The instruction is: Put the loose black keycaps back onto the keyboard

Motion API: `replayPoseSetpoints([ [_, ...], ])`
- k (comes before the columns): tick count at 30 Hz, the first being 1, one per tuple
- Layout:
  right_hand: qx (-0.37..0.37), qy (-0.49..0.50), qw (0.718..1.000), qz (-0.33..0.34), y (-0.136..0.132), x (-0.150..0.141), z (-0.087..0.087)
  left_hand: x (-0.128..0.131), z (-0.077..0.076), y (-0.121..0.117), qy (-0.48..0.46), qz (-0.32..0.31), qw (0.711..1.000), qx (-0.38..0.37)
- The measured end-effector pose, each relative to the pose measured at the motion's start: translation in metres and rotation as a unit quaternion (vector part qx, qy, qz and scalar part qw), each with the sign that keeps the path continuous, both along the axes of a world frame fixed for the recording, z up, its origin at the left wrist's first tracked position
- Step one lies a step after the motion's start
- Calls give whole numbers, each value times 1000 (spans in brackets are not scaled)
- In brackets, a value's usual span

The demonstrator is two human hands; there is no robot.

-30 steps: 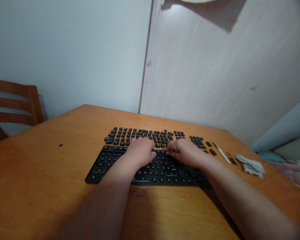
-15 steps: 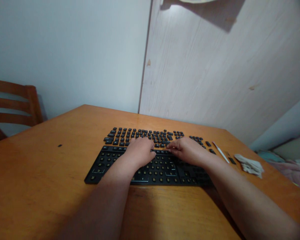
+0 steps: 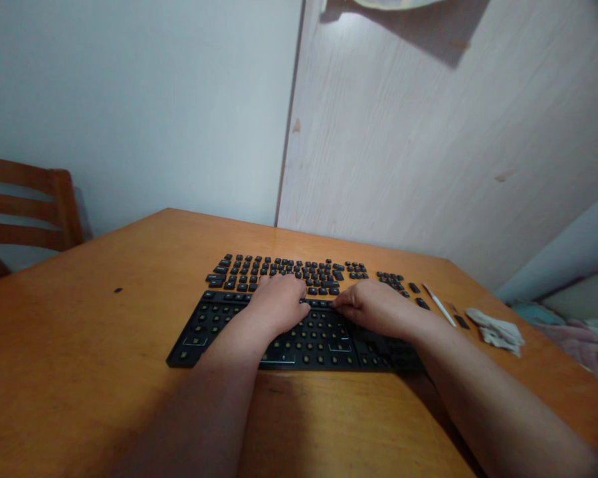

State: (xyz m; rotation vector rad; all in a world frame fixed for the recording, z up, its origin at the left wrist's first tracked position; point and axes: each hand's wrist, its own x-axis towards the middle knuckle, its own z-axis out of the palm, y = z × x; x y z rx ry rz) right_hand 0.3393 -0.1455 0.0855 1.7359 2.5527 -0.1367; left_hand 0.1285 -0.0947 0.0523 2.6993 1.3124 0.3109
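A black keyboard [image 3: 299,342] lies on the table with most of its key places bare; keycaps sit along its top row. My left hand [image 3: 279,304] rests palm down over the keyboard's far edge. Its thumb is stretched apart from the index finger, and the other fingers are mostly hidden. At the right part of the top row, my right hand [image 3: 373,307] has thumb and fingertips pinched together on a keycap, which the fingers largely cover. Behind the keyboard, loose black keycaps [image 3: 266,269] are laid out in rows.
Right of the keycaps lie a thin white stick-like tool [image 3: 439,304], a small dark flat piece [image 3: 461,321] and a crumpled whitish cloth [image 3: 496,330]. One small dark piece [image 3: 118,290] lies far left on the wooden table [image 3: 94,345]. A chair [image 3: 30,202] stands beyond the left edge.
My right hand has moved slightly toward me, its fingertips going from near the front row of loose keycaps to the keyboard's top row. My left hand has stayed in place.
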Motion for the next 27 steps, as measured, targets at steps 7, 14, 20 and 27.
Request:
replayPoseSetpoints([
  [7,2,-11,1000,7,-1,1,2,0,0,1,-6,0,1000,-6],
  [14,6,-22,1000,11,-1,-1,3,0,0,1,-4,2,1000,-5],
  [20,0,-24,1000,9,-1,0,5,0,-1,2,-4,3,1000,-3],
  [27,-1,-20,1000,7,-1,0,5,0,1,1,1,5,1000,-7],
])
